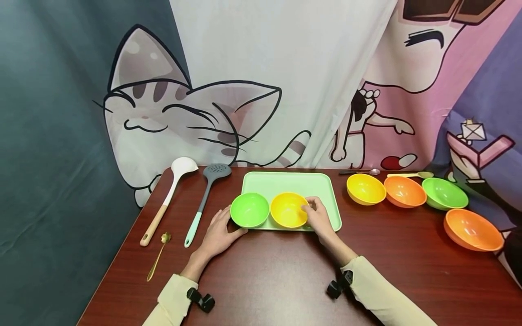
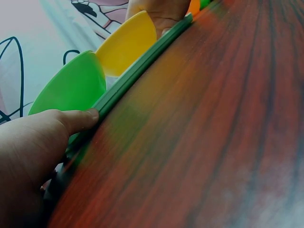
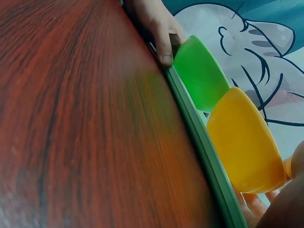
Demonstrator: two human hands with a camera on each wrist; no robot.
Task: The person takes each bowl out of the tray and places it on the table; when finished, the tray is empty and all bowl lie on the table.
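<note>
A light green tray [image 1: 287, 181] lies on the table, bearing a green bowl [image 1: 249, 210] on its left and a yellow bowl [image 1: 288, 210] beside it. My left hand [image 1: 218, 232] is at the tray's front left corner, next to the green bowl. Its straight thumb [image 2: 80, 119] touches the tray's rim, while its other fingers extend along the bowl's left side. The right hand [image 1: 319, 217] grips the yellow bowl by its right side, thumb at the rim and fingers around the outer wall, partly hidden by the bowl.
Left lie a white ladle [image 1: 179, 174], a grey skimmer [image 1: 210, 181] and a small gold spoon [image 1: 158, 258]. At right stand another yellow bowl [image 1: 366, 190], an orange bowl [image 1: 405, 192], a green bowl [image 1: 444, 194] and a larger orange bowl [image 1: 473, 230], with spoons behind. A printed curtain hangs behind.
</note>
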